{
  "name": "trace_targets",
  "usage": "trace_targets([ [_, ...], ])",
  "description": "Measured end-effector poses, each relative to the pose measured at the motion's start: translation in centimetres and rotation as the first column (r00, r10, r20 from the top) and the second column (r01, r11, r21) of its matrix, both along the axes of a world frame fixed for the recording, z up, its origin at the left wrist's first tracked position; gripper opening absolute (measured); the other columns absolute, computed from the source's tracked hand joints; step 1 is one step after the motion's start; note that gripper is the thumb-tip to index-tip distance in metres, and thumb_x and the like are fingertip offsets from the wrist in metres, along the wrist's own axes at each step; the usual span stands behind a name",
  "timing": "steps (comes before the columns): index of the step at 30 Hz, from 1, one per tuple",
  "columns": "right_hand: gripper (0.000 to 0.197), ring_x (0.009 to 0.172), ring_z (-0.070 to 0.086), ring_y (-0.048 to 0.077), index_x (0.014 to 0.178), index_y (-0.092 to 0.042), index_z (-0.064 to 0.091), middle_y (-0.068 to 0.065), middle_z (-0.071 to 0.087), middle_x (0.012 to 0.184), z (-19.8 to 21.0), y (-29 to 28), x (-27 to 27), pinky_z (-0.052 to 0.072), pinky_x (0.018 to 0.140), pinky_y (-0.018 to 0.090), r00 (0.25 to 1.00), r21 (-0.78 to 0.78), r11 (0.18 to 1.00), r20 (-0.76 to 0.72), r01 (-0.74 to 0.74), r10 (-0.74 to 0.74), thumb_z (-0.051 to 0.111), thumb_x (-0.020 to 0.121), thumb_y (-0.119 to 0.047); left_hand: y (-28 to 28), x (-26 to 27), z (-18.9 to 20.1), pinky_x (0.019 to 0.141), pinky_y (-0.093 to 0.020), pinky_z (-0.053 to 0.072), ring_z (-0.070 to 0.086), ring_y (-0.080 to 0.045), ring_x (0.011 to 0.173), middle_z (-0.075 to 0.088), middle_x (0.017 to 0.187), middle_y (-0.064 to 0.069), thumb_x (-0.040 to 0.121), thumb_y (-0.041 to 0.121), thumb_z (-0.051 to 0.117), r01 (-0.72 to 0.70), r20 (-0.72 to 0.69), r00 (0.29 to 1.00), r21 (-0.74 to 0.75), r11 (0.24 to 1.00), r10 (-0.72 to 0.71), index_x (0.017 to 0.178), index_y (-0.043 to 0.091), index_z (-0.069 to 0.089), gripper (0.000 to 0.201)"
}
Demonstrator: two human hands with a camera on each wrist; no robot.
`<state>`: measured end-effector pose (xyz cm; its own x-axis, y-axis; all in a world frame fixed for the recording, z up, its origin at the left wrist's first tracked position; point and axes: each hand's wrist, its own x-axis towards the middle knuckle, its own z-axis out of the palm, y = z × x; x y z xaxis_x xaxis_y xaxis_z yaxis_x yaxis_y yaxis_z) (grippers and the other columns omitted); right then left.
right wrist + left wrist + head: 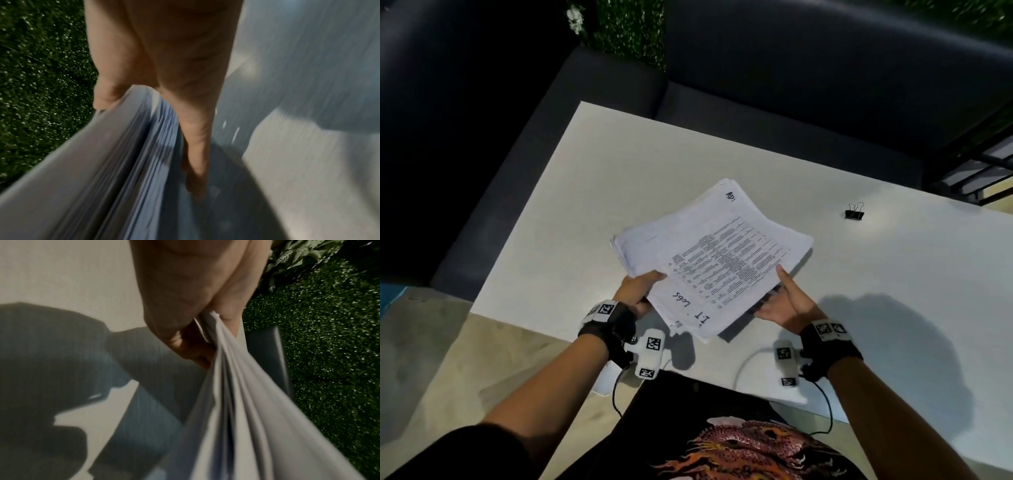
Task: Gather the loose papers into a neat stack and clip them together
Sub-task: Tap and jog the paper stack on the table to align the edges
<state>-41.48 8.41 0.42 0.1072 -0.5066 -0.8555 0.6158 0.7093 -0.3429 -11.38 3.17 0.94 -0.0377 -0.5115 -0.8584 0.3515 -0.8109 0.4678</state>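
A thick stack of printed papers [715,253], its sheets fanned and uneven, hangs tilted above the white table [599,178]. My left hand [645,286] grips its near left corner, thumb on top and fingers curled beneath; the left wrist view shows that hand [205,327] pinching the splayed sheets [257,418]. On the near right edge my right hand [780,298] holds the stack with its thumb on top. In the right wrist view straight fingers [195,146] lie under the sheets [82,178]. A black binder clip [854,212] lies alone on the table, far right of both hands.
A dark sofa [791,102] wraps around the table's far and left sides. A green hedge wall [626,31] stands behind it. The table's near edge runs just under my wrists, with sensor cables [822,404] hanging from them.
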Motion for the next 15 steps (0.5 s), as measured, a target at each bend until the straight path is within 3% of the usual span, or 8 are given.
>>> trace_targets([
  [2,0.053,0.12,0.058,0.034,0.129,-0.015,0.054,0.016,0.06,0.131,0.8,-0.7,1.5,0.048,0.098,0.052,0.997,-0.067,0.995,0.036,0.075,-0.072,0.071,0.082,-0.032,0.9,-0.2,-0.5,0.085,-0.041,0.054,0.066,-0.032,0.103,0.068,0.114,-0.021,0.075,-0.005,0.071,0.039,-0.053,0.998,0.089,0.995,-0.035,0.12,-0.005,0.06,0.046],
  [3,0.041,0.119,0.059,0.033,0.127,-0.015,0.056,0.016,0.06,0.131,1.2,-1.1,2.3,0.049,0.097,0.048,0.996,-0.058,0.994,-0.004,0.094,-0.094,0.065,0.088,-0.025,1.4,-0.3,-0.5,0.076,-0.036,0.055,0.067,-0.03,0.1,0.069,0.113,-0.02,0.073,-0.002,0.073,0.074,-0.079,0.995,0.13,0.989,-0.064,0.121,-0.004,0.059,0.051],
  [5,0.035,0.108,0.061,0.029,0.118,-0.011,0.061,0.012,0.063,0.123,0.8,-1.9,3.0,0.048,0.096,0.043,0.984,0.02,0.998,-0.174,0.053,-0.048,0.068,0.086,-0.021,2.5,-0.4,-0.6,0.07,-0.033,0.059,0.071,-0.026,0.091,0.072,0.106,-0.018,0.072,0.003,0.074,0.123,-0.14,0.985,0.172,0.977,-0.1,0.119,-0.001,0.06,0.049],
  [7,0.05,0.098,0.063,0.028,0.112,-0.009,0.067,0.009,0.066,0.115,-0.5,-2.1,2.7,0.05,0.093,0.04,0.938,0.11,0.994,-0.343,-0.008,0.045,0.084,0.069,-0.028,3.8,-0.4,-0.7,0.072,-0.038,0.061,0.072,-0.027,0.088,0.073,0.102,-0.02,0.081,0.005,0.068,0.153,-0.164,0.979,0.193,0.969,-0.121,0.116,0.0,0.06,0.036],
  [8,0.047,0.099,0.065,0.031,0.105,-0.009,0.07,0.013,0.066,0.117,-1.2,-2.0,2.5,0.05,0.094,0.043,0.94,0.118,0.993,-0.337,-0.016,0.055,0.087,0.064,-0.025,4.4,-0.3,-0.8,0.069,-0.041,0.062,0.072,-0.03,0.089,0.072,0.103,-0.022,0.085,0.007,0.065,0.178,-0.176,0.974,0.201,0.963,-0.144,0.117,0.001,0.059,0.033],
  [10,0.023,0.111,0.061,0.038,0.096,-0.005,0.067,0.02,0.062,0.125,-2.2,-1.4,2.5,0.046,0.099,0.054,0.971,0.08,0.993,-0.231,0.086,-0.066,0.072,0.074,-0.011,5.4,-0.1,-1.1,0.067,-0.047,0.061,0.07,-0.038,0.094,0.068,0.108,-0.029,0.089,0.016,0.063,0.233,-0.214,0.959,0.233,0.944,-0.184,0.118,0.001,0.055,0.033],
  [12,0.026,0.118,0.057,0.039,0.105,-0.006,0.063,0.022,0.06,0.126,-1.3,-0.8,3.2,0.042,0.102,0.057,0.975,0.067,0.988,-0.186,0.139,-0.124,0.06,0.079,-0.007,5.8,0.1,-1.6,0.067,-0.046,0.061,0.069,-0.042,0.093,0.067,0.105,-0.033,0.09,0.028,0.063,0.31,-0.207,0.944,0.275,0.91,-0.259,0.117,-0.002,0.054,0.041],
  [15,0.02,0.103,0.064,0.036,0.103,-0.003,0.065,0.02,0.067,0.109,-1.3,-0.2,3.3,0.049,0.093,0.051,0.967,0.056,0.996,-0.249,0.062,-0.047,0.063,0.084,-0.005,6.1,0.2,-1.4,0.058,-0.035,0.061,0.073,-0.034,0.071,0.071,0.083,-0.028,0.087,0.052,0.055,0.518,-0.179,0.855,0.31,0.797,-0.487,0.095,-0.01,0.064,0.063],
])
